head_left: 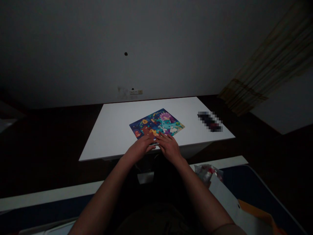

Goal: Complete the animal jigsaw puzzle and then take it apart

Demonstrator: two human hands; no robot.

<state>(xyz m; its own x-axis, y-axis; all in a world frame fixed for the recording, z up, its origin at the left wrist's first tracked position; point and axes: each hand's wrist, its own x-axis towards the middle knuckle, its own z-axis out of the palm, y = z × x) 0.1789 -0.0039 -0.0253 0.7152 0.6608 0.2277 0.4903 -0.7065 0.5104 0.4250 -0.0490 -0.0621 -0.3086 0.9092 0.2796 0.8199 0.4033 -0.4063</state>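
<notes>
A flat, brightly coloured cartoon picture board (163,123) lies turned at an angle on the white table (110,130), its lower corner at the front edge. My left hand (143,145) rests on its near left part, fingers stretched toward the middle. Beside it, my right hand (170,147) lies over the near right part with its fingers spread. Between the two hands a small white spot shows on the board; I cannot make out what it is. The hands cover the board's nearest corner.
A blurred dark object (210,121) lies on the table's right side. At lower right, a clear plastic bag (207,173) and a white and orange item (254,212) rest on a dark blue surface (246,179). Behind the table stands a wall with sockets (136,92).
</notes>
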